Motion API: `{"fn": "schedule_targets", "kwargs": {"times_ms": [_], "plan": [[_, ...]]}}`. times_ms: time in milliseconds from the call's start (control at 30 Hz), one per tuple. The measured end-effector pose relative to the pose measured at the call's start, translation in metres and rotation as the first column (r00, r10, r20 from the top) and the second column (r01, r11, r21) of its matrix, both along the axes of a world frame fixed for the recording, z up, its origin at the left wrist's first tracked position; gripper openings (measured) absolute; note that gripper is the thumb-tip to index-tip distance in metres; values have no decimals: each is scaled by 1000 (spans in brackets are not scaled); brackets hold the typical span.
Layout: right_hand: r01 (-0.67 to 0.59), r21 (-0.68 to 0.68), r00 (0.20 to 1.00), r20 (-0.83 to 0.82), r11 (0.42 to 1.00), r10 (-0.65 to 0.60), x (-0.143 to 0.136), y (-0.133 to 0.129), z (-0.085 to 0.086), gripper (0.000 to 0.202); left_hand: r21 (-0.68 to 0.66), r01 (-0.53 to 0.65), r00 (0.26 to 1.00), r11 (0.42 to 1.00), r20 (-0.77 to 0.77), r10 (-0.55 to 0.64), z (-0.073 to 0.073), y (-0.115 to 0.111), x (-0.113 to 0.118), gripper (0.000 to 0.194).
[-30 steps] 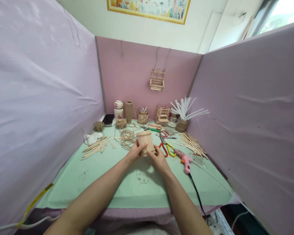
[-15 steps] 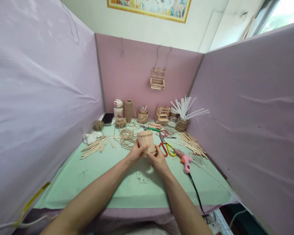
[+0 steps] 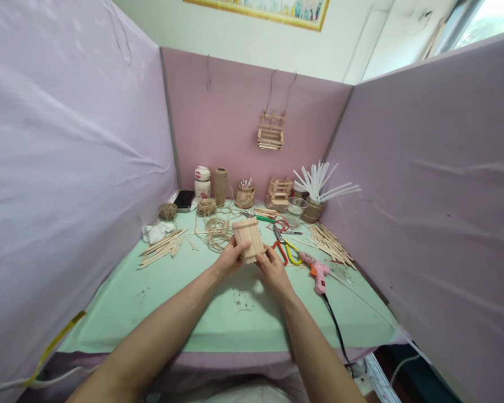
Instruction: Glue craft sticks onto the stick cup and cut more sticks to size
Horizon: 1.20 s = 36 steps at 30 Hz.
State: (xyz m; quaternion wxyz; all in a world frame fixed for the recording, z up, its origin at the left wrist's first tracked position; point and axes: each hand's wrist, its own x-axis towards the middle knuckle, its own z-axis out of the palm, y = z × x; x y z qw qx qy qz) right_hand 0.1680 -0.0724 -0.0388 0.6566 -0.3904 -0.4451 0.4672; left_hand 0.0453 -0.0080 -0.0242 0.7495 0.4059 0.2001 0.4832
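Observation:
Between my hands, above the green tabletop, is a small container made of wooden craft sticks (image 3: 250,238), with a braided trim around its upper rim. It leans a little to the left. My left hand (image 3: 232,255) grips its left side, thumb across the front. At the lower right, my right hand (image 3: 273,270) has its fingers closed on the bottom edge. Behind the container lies a loose coil of twine (image 3: 217,233). Scissors with red and yellow handles (image 3: 286,252) and a pink glue gun (image 3: 319,274) lie to the right of my right hand.
Craft sticks lie in piles at left (image 3: 162,249) and right (image 3: 331,244). Along the back stand a lidded jar (image 3: 202,183), a twine cone (image 3: 220,187), a pencil pot (image 3: 245,197), a wooden rack (image 3: 279,193) and a pot of glue sticks (image 3: 313,210). A black cord (image 3: 335,324) runs off the front edge.
The container has tilted further left and shifted slightly left in my hands. My right fingers have moved a little along its lower right edge. The camera view has shifted slightly.

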Motion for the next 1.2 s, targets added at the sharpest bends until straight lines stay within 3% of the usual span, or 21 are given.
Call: {"fn": "schedule_targets", "kwargs": {"times_ms": [333,600,1100,1200], "plan": [[-51,-58,991,-130,997,44,1,-6,9,33,2,93,995,996,40,-93,2,-2,-5,43],[-125,-132,966,-241,983,91,5,-7,15,34,-42,321,941,946,130,-313,2,8,-17,50],[-229,-163,958,-212,960,193,3,-12,20,31,-22,332,943,943,-9,-332,-3,8,-20,46],[-198,-157,969,-177,967,170,3,-10,18,30,-19,317,947,948,-45,-318,0,8,-19,46]]}}
